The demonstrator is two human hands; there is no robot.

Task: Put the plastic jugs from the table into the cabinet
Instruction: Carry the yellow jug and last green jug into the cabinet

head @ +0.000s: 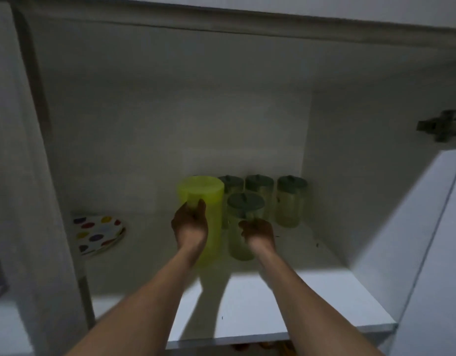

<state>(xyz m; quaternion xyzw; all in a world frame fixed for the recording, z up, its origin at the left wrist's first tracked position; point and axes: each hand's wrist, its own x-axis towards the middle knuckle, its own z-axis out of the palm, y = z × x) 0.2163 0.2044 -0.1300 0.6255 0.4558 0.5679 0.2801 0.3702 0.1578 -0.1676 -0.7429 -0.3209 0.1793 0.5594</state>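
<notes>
Frame blurred; right hand (259, 233) hides jug (241, 227) front, grip perhaps closed.

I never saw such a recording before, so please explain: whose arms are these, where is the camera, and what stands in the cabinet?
There is one picture, from a camera worn on a person's head, looking into an open cabinet. The two bare arms are that person's own. The left hand has its grip on a tall yellow-green jug. The right hand is on a clear jug with a grey lid; the blur hides how firmly. Three similar lidded jugs stand behind on the white shelf. Dotted plates lie at the left.
</notes>
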